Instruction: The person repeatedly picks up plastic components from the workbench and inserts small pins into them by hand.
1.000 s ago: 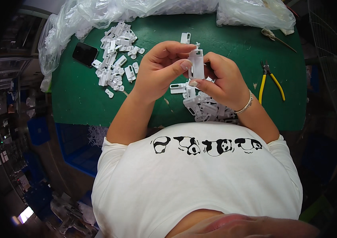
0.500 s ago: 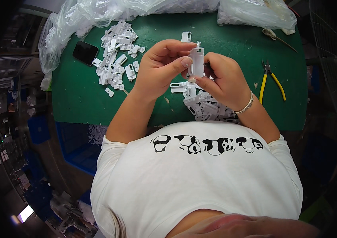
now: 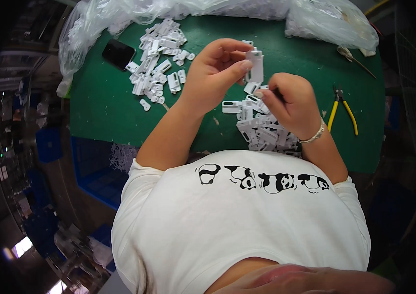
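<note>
My left hand (image 3: 213, 73) pinches a white plastic housing (image 3: 255, 66), a flat oblong part with a slot near its top, between thumb and fingers above the green table. Just right of it and lower, my right hand (image 3: 291, 103) is closed, its thumb pressed toward the curled fingers and apart from the housing. Something dark shows among those fingers, too small to make out. Beneath and beside the right hand lies a pile of white plastic parts (image 3: 262, 127), partly hidden by the hand.
Another heap of white parts (image 3: 151, 66) lies at the left, beside a black phone (image 3: 118, 54). Yellow-handled pliers (image 3: 341, 112) and a thin pointed tool (image 3: 355, 61) rest at the right. Filled clear plastic bags (image 3: 330, 24) line the far edge. A blue crate (image 3: 88, 171) stands below the table.
My right hand has come away from the housing and moved down and right toward the near pile. My left hand keeps hold of the housing. The whole view has shifted slightly.
</note>
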